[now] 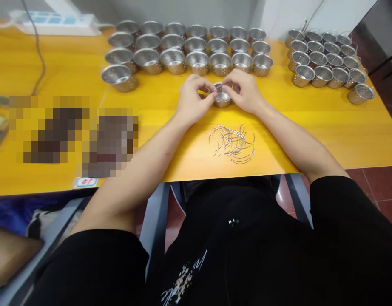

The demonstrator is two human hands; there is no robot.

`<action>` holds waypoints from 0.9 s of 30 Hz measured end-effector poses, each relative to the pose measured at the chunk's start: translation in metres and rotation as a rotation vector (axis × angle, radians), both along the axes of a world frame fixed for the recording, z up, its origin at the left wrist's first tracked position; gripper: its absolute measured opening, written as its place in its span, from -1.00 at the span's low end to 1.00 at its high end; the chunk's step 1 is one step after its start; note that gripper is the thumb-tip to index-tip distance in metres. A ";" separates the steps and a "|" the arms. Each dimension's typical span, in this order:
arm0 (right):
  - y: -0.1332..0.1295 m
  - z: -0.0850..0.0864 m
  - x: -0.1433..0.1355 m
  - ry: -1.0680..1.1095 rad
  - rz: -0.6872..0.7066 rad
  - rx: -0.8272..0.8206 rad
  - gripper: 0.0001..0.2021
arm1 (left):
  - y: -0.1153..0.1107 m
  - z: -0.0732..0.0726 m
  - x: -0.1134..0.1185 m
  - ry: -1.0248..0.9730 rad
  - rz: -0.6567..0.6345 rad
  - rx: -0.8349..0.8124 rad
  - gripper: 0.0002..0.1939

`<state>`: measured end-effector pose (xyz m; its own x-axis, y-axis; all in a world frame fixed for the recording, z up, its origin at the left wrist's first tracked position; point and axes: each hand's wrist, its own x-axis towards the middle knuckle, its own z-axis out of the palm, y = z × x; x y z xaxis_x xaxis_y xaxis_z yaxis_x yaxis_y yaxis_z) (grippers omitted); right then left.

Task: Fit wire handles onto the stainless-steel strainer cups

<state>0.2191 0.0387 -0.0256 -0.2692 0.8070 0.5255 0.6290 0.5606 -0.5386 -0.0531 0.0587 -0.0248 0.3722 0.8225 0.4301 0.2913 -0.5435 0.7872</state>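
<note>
A small perforated metal cup [222,98] stands upright on the yellow table between my hands. My left hand [196,97] is closed at the cup's left rim, its thumb and forefinger pinching there. On the opposite side, my right hand [245,91] has its fingers bent in and closed on the right rim. Whether a wire is also between my fingertips is too small to tell. Nearer to me lies a loose pile of thin curved metal wires [232,142].
Rows of similar metal cups [197,63] stand behind my hands. To the right is another group of cups [322,75], some with wire handles. A white power strip [55,23] and a dark cable [39,51] are at the back left. Blurred-out items [109,144] lie left.
</note>
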 end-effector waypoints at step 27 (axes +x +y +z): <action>-0.012 0.008 -0.005 -0.023 0.071 0.040 -0.16 | -0.013 0.009 0.006 -0.003 -0.029 -0.016 -0.39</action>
<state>0.2139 0.0268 -0.0174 -0.3374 0.7639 0.5502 0.5987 0.6251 -0.5008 -0.0468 0.0453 -0.0155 0.3947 0.8180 0.4184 0.2735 -0.5393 0.7964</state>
